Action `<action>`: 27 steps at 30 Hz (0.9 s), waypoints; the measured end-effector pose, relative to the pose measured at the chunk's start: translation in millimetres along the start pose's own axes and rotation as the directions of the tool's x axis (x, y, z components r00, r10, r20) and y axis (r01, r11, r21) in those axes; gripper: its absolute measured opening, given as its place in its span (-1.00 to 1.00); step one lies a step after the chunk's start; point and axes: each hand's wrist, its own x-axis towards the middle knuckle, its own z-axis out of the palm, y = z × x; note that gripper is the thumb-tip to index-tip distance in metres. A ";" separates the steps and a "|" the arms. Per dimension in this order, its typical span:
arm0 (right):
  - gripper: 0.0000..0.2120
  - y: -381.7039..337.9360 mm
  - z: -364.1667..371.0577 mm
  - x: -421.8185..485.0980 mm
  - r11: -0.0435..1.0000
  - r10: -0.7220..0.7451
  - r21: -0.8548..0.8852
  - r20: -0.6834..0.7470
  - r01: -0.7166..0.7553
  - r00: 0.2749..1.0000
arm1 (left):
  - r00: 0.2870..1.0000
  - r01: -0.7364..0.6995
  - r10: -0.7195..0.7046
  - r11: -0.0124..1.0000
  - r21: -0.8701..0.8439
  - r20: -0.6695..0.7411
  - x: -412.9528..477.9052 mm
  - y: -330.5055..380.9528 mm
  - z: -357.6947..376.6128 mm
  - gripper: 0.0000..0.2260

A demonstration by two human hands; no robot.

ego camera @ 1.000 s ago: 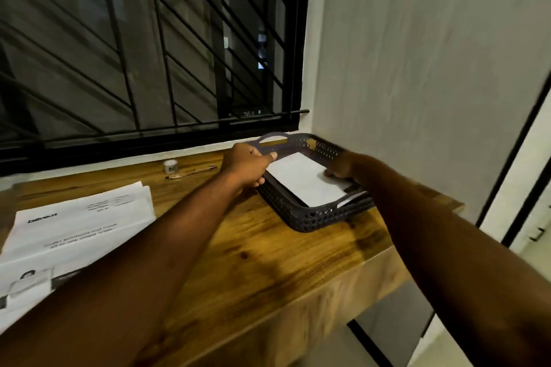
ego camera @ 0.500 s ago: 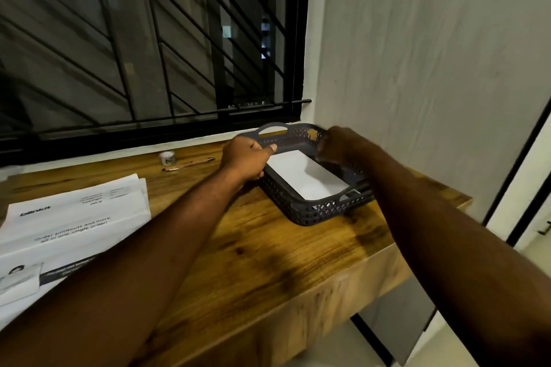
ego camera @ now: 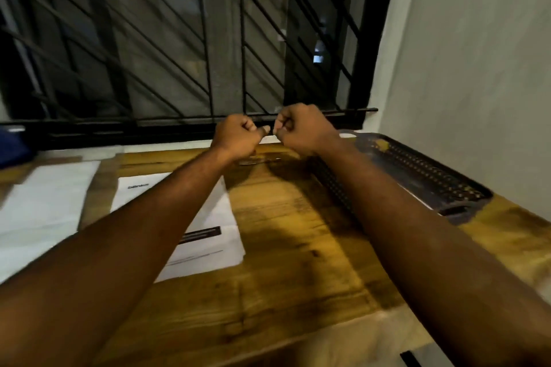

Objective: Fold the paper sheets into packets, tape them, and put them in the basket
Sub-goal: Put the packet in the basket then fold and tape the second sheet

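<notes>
A: Hands?
B: Left hand (ego camera: 237,135), right hand (ego camera: 301,129): off the basket (ego camera: 432,180) since, raised, fisted, thumbs nearly touching. Anything pinched: cannot tell.
A: Basket?
B: Table (ego camera: 298,262), right end, beside right forearm. Sheets (ego camera: 222,217): under left forearm.

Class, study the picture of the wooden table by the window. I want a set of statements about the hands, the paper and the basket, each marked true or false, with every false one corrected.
1. Both the left hand and the right hand are up in front of the window grille, fingers curled. True.
2. The basket sits at the left end of the table. False: it sits at the right end, beside the wall.
3. A printed sheet lies flat on the table, left of the basket. True.
4. The right hand grips the basket's handle. False: it is clear of the basket, close to the left hand.
</notes>
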 end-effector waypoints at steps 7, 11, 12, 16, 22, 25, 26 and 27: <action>-0.93 -56.3 96.1 11.2 0.997 -0.054 0.060 0.188 0.043 0.981 | 0.997 0.072 -0.075 0.977 0.202 0.005 1.0 -68.7 -105.2 -0.73; -0.92 -71.1 136.0 14.4 0.994 -0.080 0.089 0.192 0.064 0.978 | 0.980 0.055 -0.123 0.921 0.385 0.154 -11.0 -107.5 -146.4 -0.74; -0.87 -74.1 144.9 15.9 0.993 -0.076 0.100 0.194 0.057 0.978 | 0.968 0.059 -0.163 0.887 0.458 0.190 -15.3 -115.2 -154.0 -0.67; -0.49 -83.4 174.8 16.3 0.999 -0.029 0.022 0.212 0.025 0.977 | 0.905 0.045 -0.305 0.762 0.645 0.297 -29.0 -142.4 -168.1 -0.32; -0.45 -86.2 206.4 18.6 0.990 -0.076 -0.094 0.249 0.103 0.965 | 0.961 -0.071 -0.115 0.778 0.625 0.252 -36.5 -180.9 -160.5 -0.32; -0.47 -85.1 212.2 22.1 0.992 -0.065 -0.091 0.235 0.089 0.970 | 0.974 -0.083 -0.058 0.810 0.581 0.220 -34.9 -190.2 -161.8 -0.32; -0.46 -84.0 213.3 23.4 0.992 -0.069 -0.088 0.225 0.091 0.972 | 0.976 -0.099 -0.033 0.807 0.582 0.213 -33.6 -190.7 -161.5 -0.33; -0.44 -82.7 214.0 24.5 0.991 -0.081 -0.083 0.210 0.101 0.974 | 0.978 -0.115 -0.010 0.805 0.582 0.207 -32.6 -190.6 -160.8 -0.34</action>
